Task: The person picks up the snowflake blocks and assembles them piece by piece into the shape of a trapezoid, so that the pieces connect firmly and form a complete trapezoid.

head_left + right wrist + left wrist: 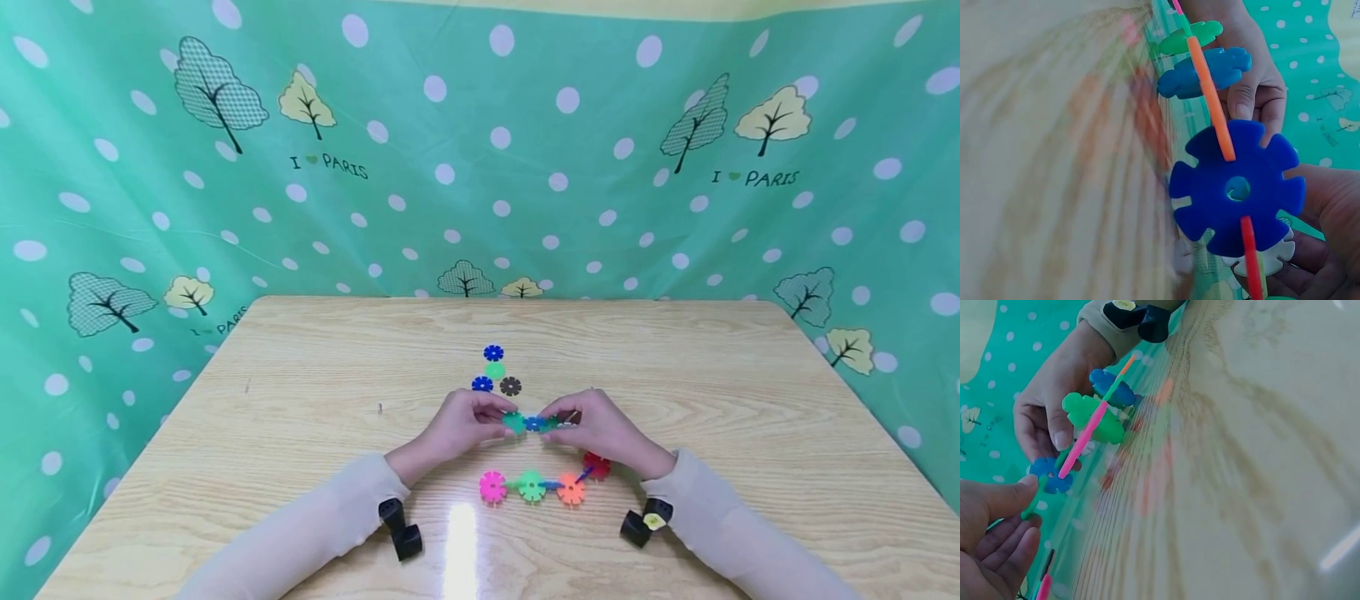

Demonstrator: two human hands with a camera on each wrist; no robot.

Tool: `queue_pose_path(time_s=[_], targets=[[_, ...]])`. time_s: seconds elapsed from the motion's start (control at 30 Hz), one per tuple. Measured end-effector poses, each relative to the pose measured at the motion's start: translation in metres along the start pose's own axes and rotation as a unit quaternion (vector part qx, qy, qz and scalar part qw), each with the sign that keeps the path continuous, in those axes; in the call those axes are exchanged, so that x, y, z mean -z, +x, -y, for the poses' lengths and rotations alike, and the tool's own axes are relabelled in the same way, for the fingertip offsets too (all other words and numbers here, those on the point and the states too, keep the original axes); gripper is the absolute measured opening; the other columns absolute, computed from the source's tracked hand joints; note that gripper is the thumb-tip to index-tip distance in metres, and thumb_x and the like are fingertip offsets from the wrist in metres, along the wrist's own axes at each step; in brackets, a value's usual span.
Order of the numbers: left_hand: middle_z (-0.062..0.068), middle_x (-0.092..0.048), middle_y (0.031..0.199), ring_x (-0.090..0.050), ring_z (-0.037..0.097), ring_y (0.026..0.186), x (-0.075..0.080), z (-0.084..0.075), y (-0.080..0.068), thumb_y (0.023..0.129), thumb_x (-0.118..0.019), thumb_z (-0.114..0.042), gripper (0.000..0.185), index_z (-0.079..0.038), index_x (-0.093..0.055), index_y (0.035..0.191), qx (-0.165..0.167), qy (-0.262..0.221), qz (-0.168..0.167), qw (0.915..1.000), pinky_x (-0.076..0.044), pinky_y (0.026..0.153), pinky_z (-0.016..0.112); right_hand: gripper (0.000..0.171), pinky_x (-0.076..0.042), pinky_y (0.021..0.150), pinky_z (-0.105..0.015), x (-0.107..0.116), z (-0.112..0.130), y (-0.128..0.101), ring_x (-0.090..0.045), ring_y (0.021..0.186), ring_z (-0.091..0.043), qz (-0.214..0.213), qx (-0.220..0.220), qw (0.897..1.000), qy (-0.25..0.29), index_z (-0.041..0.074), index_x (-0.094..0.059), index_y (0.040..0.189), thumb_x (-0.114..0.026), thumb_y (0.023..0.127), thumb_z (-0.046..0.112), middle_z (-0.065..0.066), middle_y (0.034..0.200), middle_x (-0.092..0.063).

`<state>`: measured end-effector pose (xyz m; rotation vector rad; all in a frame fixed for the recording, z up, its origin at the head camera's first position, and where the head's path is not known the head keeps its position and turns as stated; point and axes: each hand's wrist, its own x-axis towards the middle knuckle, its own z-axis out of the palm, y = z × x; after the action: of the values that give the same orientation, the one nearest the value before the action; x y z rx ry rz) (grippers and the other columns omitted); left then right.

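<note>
Both hands hold a short row of notched plastic snowflake discs above the table. My left hand (468,423) pinches the green disc (513,422) at its left end between thumb and fingers. A blue disc (533,424) sits slotted between the hands. At the right end my right hand (596,423) grips another green disc, mostly covered by its fingers; a white disc (1279,253) shows beside them. Nearer the body lies a linked chain with a pink disc (492,487), a green disc (532,486), an orange disc (571,489) and a red disc (597,466), joined by discs on edge.
Beyond the hands, loose discs lie flat: a blue disc (493,353), a light green disc (494,371), a second blue disc (482,384) and a dark brown disc (511,386). The wooden table (315,350) meets a green dotted curtain (525,167) at the back.
</note>
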<state>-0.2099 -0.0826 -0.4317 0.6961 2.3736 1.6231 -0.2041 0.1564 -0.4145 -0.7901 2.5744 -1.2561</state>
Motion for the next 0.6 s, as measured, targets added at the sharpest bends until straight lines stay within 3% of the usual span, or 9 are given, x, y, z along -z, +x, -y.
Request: queue_pose_path(time_s=[0.13,0.3,0.6], targets=[[0.009,-0.07,0.097,-0.065,0.015,0.085,-0.0015,-0.0013,0.0008,0.076,-0.077,-0.006,0.031,-0.003,-0.069,0.106,0.01,-0.002,-0.005,0.9999,-0.055,0.073,0.022,0.015,-0.052,0.065,-0.023,0.0,-0.0004,0.0005,-0.059,0.072,-0.009,0.001,0.004,1.0,0.005,0.011,-0.074,0.095,-0.075,0.081,0.017,0.002,0.09,-0.071],[0.009,-0.07,0.104,-0.065,0.017,0.088,-0.0033,-0.0002,0.0007,0.075,-0.077,-0.005,0.033,-0.006,-0.069,0.108,0.057,-0.035,-0.011,0.9977,-0.055,0.075,0.022,0.011,-0.052,0.062,-0.023,-0.0008,-0.0004,0.0019,-0.058,0.068,-0.008,0.002,0.015,1.0,0.016,0.01,-0.074,0.092,-0.074,0.081,0.013,0.001,0.087,-0.072],[0.013,-0.071,0.099,-0.068,0.016,0.083,-0.0078,-0.0035,-0.0009,0.075,-0.075,-0.001,0.034,-0.001,-0.068,0.109,0.131,-0.141,-0.032,0.9808,-0.057,0.073,0.027,0.013,-0.051,0.061,-0.023,-0.0027,0.0006,0.0043,-0.055,0.067,-0.008,0.001,0.004,1.0,0.001,0.01,-0.074,0.092,-0.076,0.079,0.012,0.003,0.083,-0.07]])
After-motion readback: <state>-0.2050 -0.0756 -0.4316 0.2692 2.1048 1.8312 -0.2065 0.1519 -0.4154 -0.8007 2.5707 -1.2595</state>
